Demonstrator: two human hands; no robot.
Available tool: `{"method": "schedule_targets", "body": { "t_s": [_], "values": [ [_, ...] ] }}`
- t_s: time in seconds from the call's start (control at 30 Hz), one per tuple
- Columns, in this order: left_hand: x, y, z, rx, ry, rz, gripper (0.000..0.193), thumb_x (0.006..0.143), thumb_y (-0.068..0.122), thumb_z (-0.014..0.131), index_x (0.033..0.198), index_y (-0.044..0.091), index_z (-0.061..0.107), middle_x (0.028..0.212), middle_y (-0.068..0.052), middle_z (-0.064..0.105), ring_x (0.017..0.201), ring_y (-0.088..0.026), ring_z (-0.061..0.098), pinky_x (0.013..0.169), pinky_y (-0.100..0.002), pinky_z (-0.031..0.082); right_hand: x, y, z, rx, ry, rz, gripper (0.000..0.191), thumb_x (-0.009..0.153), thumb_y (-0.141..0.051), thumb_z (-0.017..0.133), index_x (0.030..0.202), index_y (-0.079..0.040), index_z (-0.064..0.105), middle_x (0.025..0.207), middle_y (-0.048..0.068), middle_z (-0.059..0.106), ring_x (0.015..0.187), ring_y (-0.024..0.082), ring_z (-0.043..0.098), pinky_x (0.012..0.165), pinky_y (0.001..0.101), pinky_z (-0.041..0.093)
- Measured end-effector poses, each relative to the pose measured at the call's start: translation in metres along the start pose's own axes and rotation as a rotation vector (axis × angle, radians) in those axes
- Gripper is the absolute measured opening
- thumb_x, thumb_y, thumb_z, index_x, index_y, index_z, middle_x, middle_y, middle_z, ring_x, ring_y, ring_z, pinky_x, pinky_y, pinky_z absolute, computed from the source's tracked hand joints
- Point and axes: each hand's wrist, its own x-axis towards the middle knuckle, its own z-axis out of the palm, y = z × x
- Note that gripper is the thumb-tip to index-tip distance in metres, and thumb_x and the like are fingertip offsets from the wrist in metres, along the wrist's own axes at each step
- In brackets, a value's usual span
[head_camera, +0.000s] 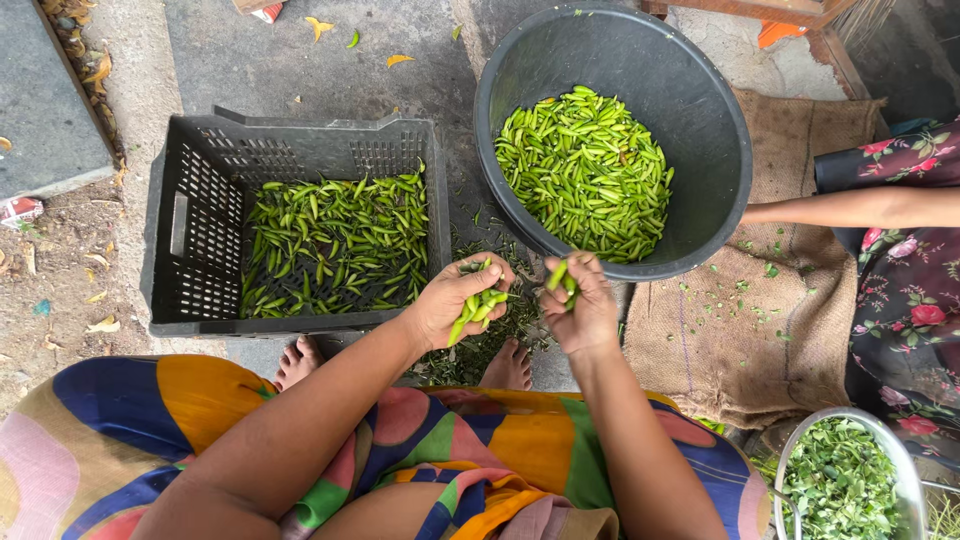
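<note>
Left hand (452, 297) clenches a bunch of green chillies (478, 308); right hand (583, 305) pinches one chilli (560, 276) (over the grey crate (190, 240)).

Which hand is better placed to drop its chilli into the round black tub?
Probably the right hand: it pinches a single chilli just below the rim of the round black tub. The left hand holds a bunch of chillies, nearer the crate.

metal bowl (905, 470): cut by bottom-right edge | co-worker's arm (850, 208): hand hidden behind tub (700, 120)
</note>
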Motion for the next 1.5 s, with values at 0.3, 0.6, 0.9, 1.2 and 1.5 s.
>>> {"method": "schedule_targets", "body": {
  "t_s": [0.3,0.6,0.9,1.2,1.5],
  "values": [
    [0.005,-0.008,-0.004,0.162,-0.003,-0.222,0.062,0.102,0.059,0.041,0.119,0.007,0.070,0.091,-0.004,0.060,0.065,-0.009,0.058,0.039,-0.019,0.036,-0.010,-0.018,0.009,-0.132,-0.026,0.045,0.004,0.096,-0.012,0.067,0.098,-0.013,0.063,0.083,0.006,0.066,0.058,0.010,0.052,0.051,0.0222,0.037],
    [0.007,-0.006,-0.009,0.143,0.062,-0.251,0.052,0.102,0.052,0.047,0.117,0.010,0.072,0.090,-0.001,0.056,0.065,-0.007,0.057,0.039,-0.018,0.033,-0.003,-0.016,-0.002,-1.068,-0.088,-0.352,0.008,0.100,-0.016,0.072,0.101,-0.011,0.066,0.072,0.001,0.060,0.059,0.006,0.053,0.050,0.0214,0.038],
    [0.004,-0.008,-0.003,0.349,0.009,-0.313,0.048,0.100,0.049,0.054,0.109,0.006,0.073,0.085,-0.001,0.059,0.063,-0.009,0.058,0.040,-0.021,0.034,-0.008,-0.006,0.006,-0.854,-0.108,0.267,0.024,0.092,-0.022,0.074,0.110,-0.006,0.078,0.079,-0.001,0.073,0.061,0.004,0.059,0.043,0.0200,0.037],
    [0.007,-0.010,0.001,0.374,0.111,-0.188,0.033,0.098,0.036,0.059,0.103,0.006,0.070,0.085,0.001,0.065,0.060,-0.008,0.059,0.037,-0.021,0.035,-0.009,-0.009,0.003,-0.955,-0.130,0.047,0.006,0.094,-0.013,0.073,0.098,-0.010,0.076,0.072,-0.001,0.067,0.055,0.004,0.051,0.045,0.0189,0.036],
    [0.008,-0.024,-0.003,0.496,-0.012,0.150,0.020,0.103,0.022,0.059,0.099,0.005,0.068,0.085,0.000,0.065,0.065,-0.006,0.057,0.056,-0.022,0.048,-0.007,-0.008,0.000,-0.399,-0.054,0.340,0.002,0.087,-0.007,0.070,0.089,-0.008,0.071,0.063,0.001,0.060,0.046,0.008,0.050,0.039,0.0207,0.031]
  ]
}}
